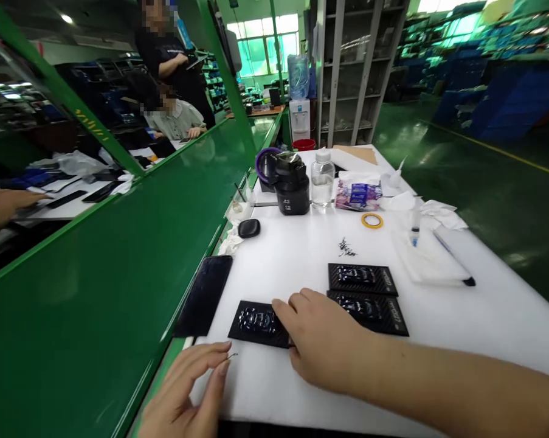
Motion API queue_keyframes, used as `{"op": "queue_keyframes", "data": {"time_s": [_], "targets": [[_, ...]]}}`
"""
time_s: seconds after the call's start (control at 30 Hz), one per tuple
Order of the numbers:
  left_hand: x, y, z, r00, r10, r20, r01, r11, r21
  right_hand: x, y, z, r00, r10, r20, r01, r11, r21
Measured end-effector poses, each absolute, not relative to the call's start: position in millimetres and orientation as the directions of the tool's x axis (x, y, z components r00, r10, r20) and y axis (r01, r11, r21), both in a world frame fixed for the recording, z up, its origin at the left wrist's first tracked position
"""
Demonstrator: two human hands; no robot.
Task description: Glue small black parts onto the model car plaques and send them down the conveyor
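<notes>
Hold thin dark piece (233,356) lightly, pinched in grip of left hand (185,389) at 7 o'clock. Steady black plate (274,340), flat on table (281,261) at 6 o'clock, with right hand (320,334) at its 3 o'clock edge; cannot tell if grasping or merely bracing. Better to avoid touching glossy raised shape (256,319) on top, likely easy to smudge.

So the right hand (317,334) has hold of a black plate (256,322) by its 3 o'clock end. Going clockwise from that hand: two similar plates (383,281) at 2, yellow tape ring (362,221) at 1, clear bottle (322,190) at 12. Left hand (189,389), at 8, is pinching a tiny thin bit (233,355).
</notes>
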State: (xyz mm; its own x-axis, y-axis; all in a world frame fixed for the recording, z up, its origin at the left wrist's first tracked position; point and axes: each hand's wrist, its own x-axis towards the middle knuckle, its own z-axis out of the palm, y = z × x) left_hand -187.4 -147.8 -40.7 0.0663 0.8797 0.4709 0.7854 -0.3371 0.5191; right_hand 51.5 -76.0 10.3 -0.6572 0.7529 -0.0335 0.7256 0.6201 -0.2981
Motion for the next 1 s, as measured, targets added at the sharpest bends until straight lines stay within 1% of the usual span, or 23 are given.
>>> {"op": "queue_keyframes", "data": {"time_s": [0.1, 0.2, 0.3, 0.37, 0.47, 0.7, 1.0], "targets": [[-178, -142, -34, 0.114, 0.854, 0.507, 0.781, -0.393, 0.486, 41, -101, -1, -0.715, 0.694, 0.084, 0.636, 0.696, -0.333], [-171, -133, -34, 0.165, 0.816, 0.554, 0.762, -0.462, 0.453, 41, -106, -11, -0.693, 0.696, 0.190, 0.575, 0.692, -0.437], [-166, -129, -35, 0.157, 0.819, 0.551, 0.772, -0.450, 0.449, 45, -103, -17, -0.682, 0.699, 0.216, 0.537, 0.679, -0.501], [-164, -128, -35, 0.146, 0.832, 0.535, 0.783, -0.428, 0.451, 46, -101, -19, -0.690, 0.688, 0.224, 0.513, 0.684, -0.518], [-162, -128, -34, 0.137, 0.845, 0.517, 0.786, -0.410, 0.462, 46, -101, -22, -0.704, 0.665, 0.249, 0.487, 0.707, -0.513], [-158, -129, -34, 0.156, 0.842, 0.517, 0.795, -0.417, 0.440, 45, -99, -18, -0.720, 0.627, 0.298, 0.468, 0.756, -0.459], [-158, -128, -34, 0.163, 0.850, 0.500, 0.796, -0.413, 0.443, 46, -100, -18, -0.727, 0.631, 0.270, 0.495, 0.754, -0.431]]}}
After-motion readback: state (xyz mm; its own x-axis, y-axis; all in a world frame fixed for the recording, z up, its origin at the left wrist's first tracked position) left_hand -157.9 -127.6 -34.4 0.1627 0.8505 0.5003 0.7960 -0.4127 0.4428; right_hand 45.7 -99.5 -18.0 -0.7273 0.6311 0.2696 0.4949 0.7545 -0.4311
